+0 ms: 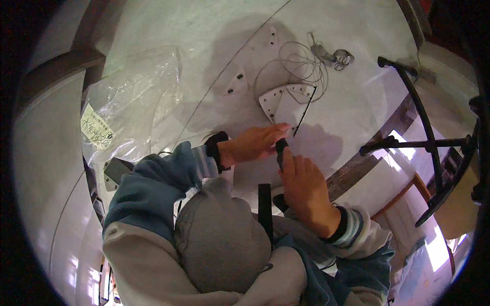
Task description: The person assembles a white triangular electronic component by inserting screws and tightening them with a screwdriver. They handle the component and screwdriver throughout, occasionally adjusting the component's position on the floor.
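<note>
My right hand (306, 186) is closed around a dark tool with a black grip (280, 151), its index finger stretched along it; the tool's kind is not clear. My left hand (250, 147) reaches across from the left, fingers bent together near the tool's upper end. A small pale bit shows at its fingertips, too small to name. Just beyond both hands lies a white curved panel (286, 105) with small dark holes along its edge. Farther off are a small white triangular piece (236, 84) with dark spots and a narrow white piece (273, 36).
A thin grey cable (291, 43) loops over the panel to a grey clump (341, 59) at the far right. A clear plastic bag (148, 86) with a yellow label (97, 127) lies at left. Black curved metal legs (426, 120) stand at right. A dark seam crosses the pale surface.
</note>
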`<state>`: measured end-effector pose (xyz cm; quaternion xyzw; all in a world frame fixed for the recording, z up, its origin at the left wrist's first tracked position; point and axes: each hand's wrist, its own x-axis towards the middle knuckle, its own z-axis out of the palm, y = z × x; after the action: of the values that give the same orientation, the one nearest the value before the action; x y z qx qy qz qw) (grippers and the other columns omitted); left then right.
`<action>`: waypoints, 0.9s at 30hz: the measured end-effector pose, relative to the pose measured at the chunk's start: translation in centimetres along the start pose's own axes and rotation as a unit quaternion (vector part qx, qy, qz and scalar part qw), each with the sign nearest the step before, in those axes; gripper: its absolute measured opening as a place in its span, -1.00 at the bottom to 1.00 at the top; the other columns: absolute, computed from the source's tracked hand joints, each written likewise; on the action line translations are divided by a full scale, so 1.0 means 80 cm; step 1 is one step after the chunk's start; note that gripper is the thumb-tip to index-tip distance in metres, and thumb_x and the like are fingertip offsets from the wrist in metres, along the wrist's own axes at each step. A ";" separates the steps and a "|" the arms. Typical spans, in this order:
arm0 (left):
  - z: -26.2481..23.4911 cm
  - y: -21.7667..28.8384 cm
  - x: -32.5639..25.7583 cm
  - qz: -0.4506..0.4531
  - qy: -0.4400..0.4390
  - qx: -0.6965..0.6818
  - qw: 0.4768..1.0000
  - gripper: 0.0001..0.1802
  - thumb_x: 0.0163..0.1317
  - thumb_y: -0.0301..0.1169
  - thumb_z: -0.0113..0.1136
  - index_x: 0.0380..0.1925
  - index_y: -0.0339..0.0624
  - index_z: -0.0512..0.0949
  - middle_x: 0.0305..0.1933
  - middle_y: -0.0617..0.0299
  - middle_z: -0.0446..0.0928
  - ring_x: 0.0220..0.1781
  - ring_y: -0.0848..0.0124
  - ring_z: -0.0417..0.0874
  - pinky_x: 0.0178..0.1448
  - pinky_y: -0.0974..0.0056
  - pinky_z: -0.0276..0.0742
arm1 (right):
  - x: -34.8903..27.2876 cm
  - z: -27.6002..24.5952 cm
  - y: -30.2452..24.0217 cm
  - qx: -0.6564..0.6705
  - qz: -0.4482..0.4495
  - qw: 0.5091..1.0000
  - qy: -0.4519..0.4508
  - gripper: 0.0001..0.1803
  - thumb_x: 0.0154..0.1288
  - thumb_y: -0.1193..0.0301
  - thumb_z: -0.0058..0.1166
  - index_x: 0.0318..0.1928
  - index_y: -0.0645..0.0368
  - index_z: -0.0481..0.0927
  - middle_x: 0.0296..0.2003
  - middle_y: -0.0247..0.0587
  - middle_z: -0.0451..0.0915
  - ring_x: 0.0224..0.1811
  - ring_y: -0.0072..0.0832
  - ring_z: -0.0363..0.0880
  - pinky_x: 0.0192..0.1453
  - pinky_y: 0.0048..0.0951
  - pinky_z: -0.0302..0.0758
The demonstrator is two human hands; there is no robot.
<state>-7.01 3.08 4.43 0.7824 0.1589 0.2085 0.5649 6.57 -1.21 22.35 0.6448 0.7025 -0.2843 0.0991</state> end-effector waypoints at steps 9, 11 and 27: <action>-0.008 -0.005 -0.002 0.059 -0.022 0.091 0.994 -0.54 0.14 -0.47 0.11 0.09 -0.23 0.35 0.14 0.04 0.46 0.00 0.21 0.62 -0.13 0.24 0.61 | 0.005 -0.012 0.008 -0.018 -0.009 0.999 0.045 -0.41 0.05 0.39 0.17 0.15 0.17 0.36 -0.10 0.04 0.42 -0.15 -0.15 0.49 -0.30 -0.33 0.54; -0.001 -0.004 -0.002 0.070 0.006 0.104 0.992 -0.58 0.15 -0.46 0.11 0.05 -0.24 0.38 0.13 0.05 0.47 -0.02 0.22 0.63 -0.16 0.24 0.61 | -0.001 -0.011 0.006 0.036 0.074 0.996 0.029 -0.41 0.08 0.32 0.20 0.13 0.19 0.37 -0.13 0.01 0.43 -0.15 -0.17 0.50 -0.34 -0.32 0.53; -0.016 0.002 0.003 0.001 -0.032 -0.001 0.999 -0.35 0.09 -0.54 0.21 0.21 -0.19 0.23 0.18 0.06 0.42 0.08 0.07 0.55 -0.01 0.14 0.60 | 0.010 -0.010 0.006 -0.053 -0.044 0.997 0.042 -0.52 0.01 0.48 0.08 0.03 0.11 0.42 -0.06 0.07 0.36 -0.13 -0.11 0.44 -0.16 -0.23 0.48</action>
<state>-7.46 4.15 4.96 0.7881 0.1394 0.1841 0.5706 7.12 -0.10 22.42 0.6186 0.7479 -0.2231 0.0907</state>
